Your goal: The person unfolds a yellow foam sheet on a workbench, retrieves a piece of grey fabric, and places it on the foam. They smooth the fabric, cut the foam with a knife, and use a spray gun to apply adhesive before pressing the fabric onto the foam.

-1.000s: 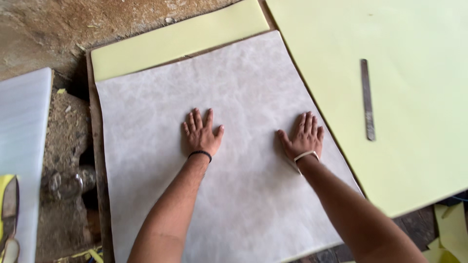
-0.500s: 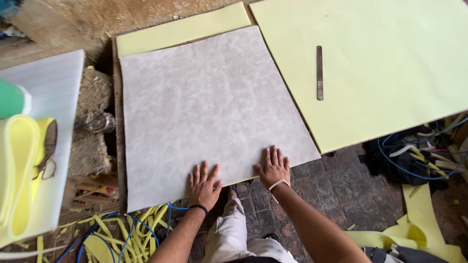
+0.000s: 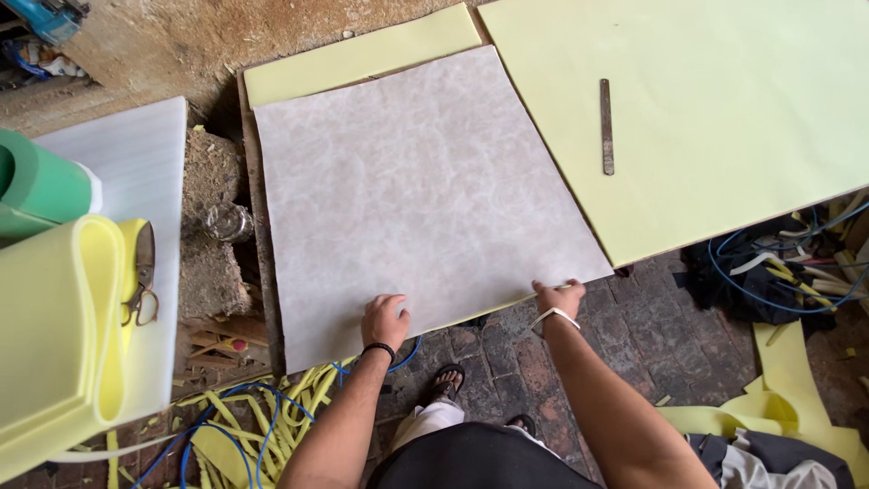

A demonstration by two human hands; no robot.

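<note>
A large pale grey mottled sheet [image 3: 407, 181] lies flat on a yellow foam sheet [image 3: 362, 56] that shows at its far edge and thinly along its near edge. My left hand [image 3: 385, 321] is curled over the sheet's near edge, left of the middle. At the near right corner, my right hand [image 3: 557, 296] pinches the same edge. A black band circles my left wrist and a white one my right.
A bigger yellow foam sheet [image 3: 724, 100] lies to the right with a metal ruler [image 3: 606, 127] on it. On the left are white foam [image 3: 136, 172], folded yellow foam [image 3: 54, 335], a green roll [image 3: 41, 186] and scissors [image 3: 142, 281]. Foam scraps and blue cables litter the brick floor.
Both hands slid from the sheet's middle down to its near edge and closed on it. The view pulled back toward me, showing the floor and my legs.
</note>
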